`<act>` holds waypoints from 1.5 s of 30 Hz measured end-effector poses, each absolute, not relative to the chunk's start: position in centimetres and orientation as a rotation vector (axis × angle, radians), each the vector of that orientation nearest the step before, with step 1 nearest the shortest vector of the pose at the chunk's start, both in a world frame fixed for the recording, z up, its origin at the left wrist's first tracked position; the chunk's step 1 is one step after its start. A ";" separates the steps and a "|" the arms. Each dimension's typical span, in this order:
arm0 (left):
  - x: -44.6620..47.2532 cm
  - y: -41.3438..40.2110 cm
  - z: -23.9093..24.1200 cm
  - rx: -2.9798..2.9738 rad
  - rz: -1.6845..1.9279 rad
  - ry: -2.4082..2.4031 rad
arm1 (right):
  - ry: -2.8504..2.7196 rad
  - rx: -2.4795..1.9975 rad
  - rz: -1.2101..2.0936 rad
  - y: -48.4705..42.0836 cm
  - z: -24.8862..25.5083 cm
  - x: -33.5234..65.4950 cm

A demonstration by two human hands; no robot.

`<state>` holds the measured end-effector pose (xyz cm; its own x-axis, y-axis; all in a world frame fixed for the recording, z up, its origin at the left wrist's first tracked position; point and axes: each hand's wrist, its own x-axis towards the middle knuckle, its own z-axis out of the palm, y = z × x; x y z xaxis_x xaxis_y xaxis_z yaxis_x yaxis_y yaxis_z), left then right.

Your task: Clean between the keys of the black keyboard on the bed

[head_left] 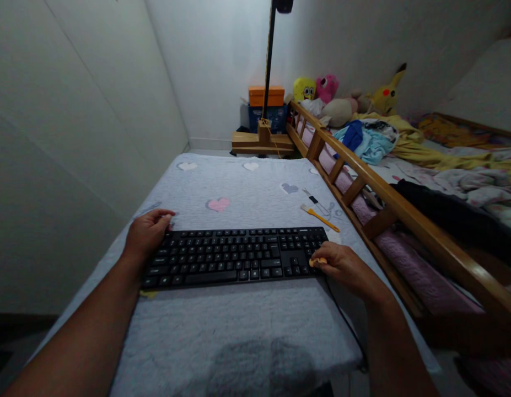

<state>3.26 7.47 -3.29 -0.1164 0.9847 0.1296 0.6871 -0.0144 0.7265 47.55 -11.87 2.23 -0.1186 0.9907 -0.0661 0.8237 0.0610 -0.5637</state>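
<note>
A black computer keyboard point(222, 256) lies across the cloth-covered table, its cable running off toward the right front. My left hand point(146, 234) is closed with bent fingers against the keyboard's back left corner; the exact finger contact is partly hidden. At the keyboard's right end, my right hand point(338, 264) pinches a small crumpled orange cloth point(318, 262) over the number keys. Behind that hand lie a flat brush point(321, 218) with a yellow handle and a thin metal tool point(313, 199) with a black band. A bit of yellow material point(148, 294) shows under the front left corner.
A pale quilted cloth with hearts point(247, 193) covers the table. Along the right side runs a wooden bed rail point(387, 212), with clothes and plush toys beyond. A wooden stand point(263, 144) with a dark pole and an orange box point(266, 96) stand behind. The left has a pale wall.
</note>
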 end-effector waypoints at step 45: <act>3.3 7.3 -3.0 1.727 0.893 1.876 | -1.969 -1.887 0.462 -9.1 2.2 49.0</act>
<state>3.35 7.29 -3.04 -0.1265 0.9862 0.1070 0.7051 0.0136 0.7090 49.03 -9.12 2.18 -0.0320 0.9986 0.0413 0.8759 0.0479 -0.4801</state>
